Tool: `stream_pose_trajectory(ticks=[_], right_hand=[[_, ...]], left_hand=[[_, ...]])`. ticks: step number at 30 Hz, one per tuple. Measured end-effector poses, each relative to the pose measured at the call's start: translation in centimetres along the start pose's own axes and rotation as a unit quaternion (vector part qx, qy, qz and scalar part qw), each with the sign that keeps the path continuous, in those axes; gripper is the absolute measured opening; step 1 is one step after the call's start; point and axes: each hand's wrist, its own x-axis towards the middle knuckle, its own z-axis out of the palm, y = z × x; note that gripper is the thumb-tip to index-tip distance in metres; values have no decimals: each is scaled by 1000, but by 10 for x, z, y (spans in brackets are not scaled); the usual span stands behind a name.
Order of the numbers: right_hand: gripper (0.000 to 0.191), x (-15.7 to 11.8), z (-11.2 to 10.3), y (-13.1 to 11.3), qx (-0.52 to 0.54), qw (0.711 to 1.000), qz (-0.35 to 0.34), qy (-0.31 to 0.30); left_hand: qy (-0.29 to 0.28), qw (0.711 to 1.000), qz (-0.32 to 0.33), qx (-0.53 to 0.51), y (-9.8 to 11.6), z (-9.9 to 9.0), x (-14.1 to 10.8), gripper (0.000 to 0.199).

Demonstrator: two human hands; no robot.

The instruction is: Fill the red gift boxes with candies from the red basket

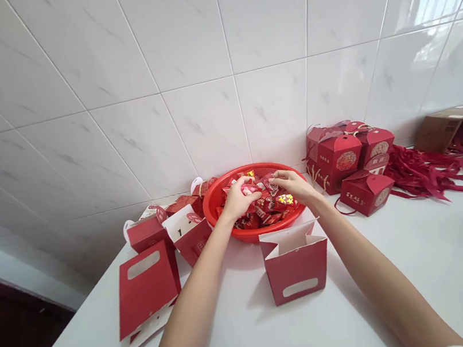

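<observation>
Both hands are over a red plastic basket of wrapped candies. My left hand curls its fingers around a few pink-and-red wrapped candies at the left of the pile. My right hand pinches a red candy wrapper at the right side of the basket. Between my forearms, close in front of the basket, an open red gift box stands upright with its white inside showing at the top.
Red boxes lie left of the basket, including a flat-folded carton and an opened box. Closed gift boxes are stacked at right by the tiled wall. Beyond lie dark red ribbons and a cardboard box.
</observation>
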Motion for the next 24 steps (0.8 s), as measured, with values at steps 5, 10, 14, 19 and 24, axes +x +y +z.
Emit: stream_pose_trajectory(ticks=[5, 10, 14, 19, 24], right_hand=[[34, -1, -1, -2, -12, 999, 22, -31], [37, 0, -3, -1, -18, 999, 13, -30], [38, 2, -3, 2, -12, 1000, 0, -2], [39, 0, -2, 1, 3, 1000, -4, 11], [40, -1, -1, 0, 7, 1000, -7, 11]], left_hand=[[-27, 999, -9, -24, 5, 0, -2, 44], [-87, 990, -60, -98, 12, 1, -5, 53], [-83, 984, -61, -148, 12, 2, -4, 36], [-68, 992, -43, -92, 8, 0, -4, 40], [-38, 997, -32, -67, 8, 0, -3, 40]])
